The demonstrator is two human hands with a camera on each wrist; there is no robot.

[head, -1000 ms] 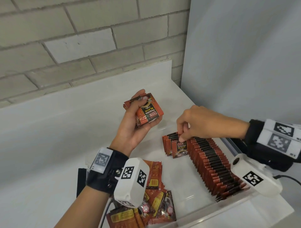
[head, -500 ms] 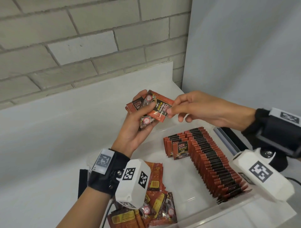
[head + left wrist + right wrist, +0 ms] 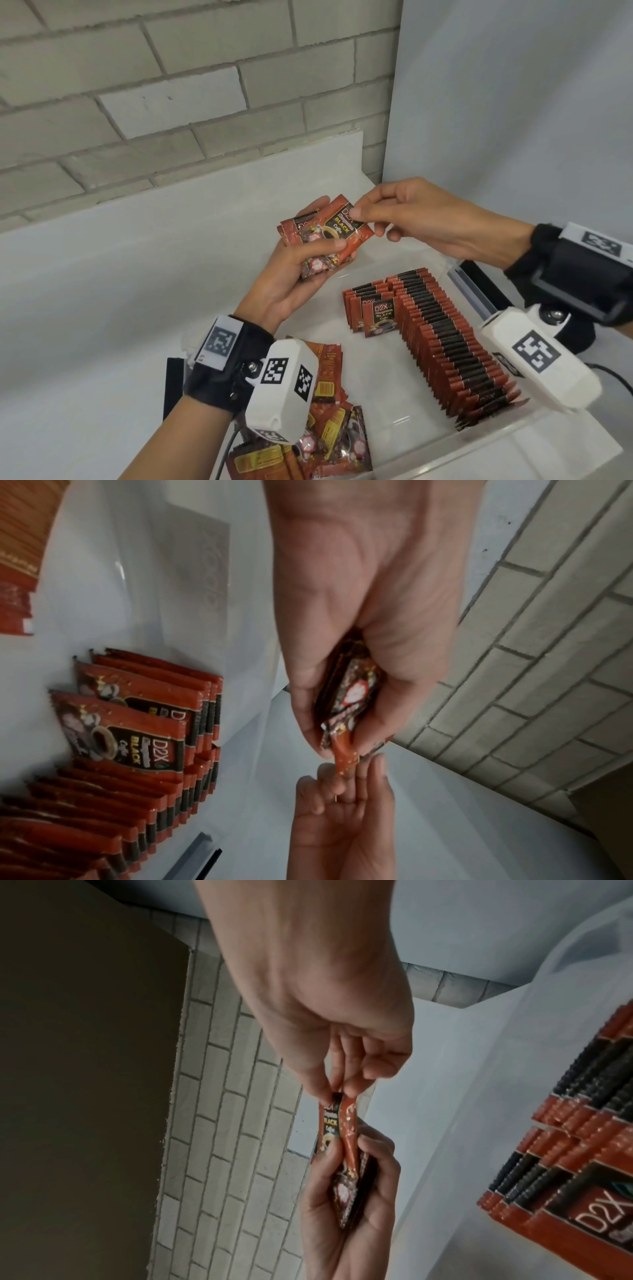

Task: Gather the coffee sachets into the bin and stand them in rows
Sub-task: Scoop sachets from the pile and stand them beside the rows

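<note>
A white worktop (image 3: 102, 308) runs along a pale brick wall (image 3: 171, 85), and on it stands the clear plastic bin (image 3: 479, 442), the landmark for everything here. Inside the bin, along its right side, a long row of standing coffee sachets (image 3: 455, 346) leans back toward the far wall; at the far end of that row and just to its left stands a short second row (image 3: 371, 308), its front sachet showing the "D2X Black Coffee" label. In the bin's near left corner lies a loose pile of sachets (image 3: 329, 431), flat and overlapping, partly hidden by the left wrist camera. Above the bin's far left corner, clear of its contents, the left hand (image 3: 291, 274) holds a small stack of sachets (image 3: 317, 243) — thumb curled across the front, fingers wrapped behind. The right hand (image 3: 428, 219), reaching in from over the bin's far right side, pinches the top corner of the front sachet (image 3: 342, 229) of that stack between thumb and forefinger — its remaining fingers (image 3: 394, 234) loosely curled below, touching nothing.
</note>
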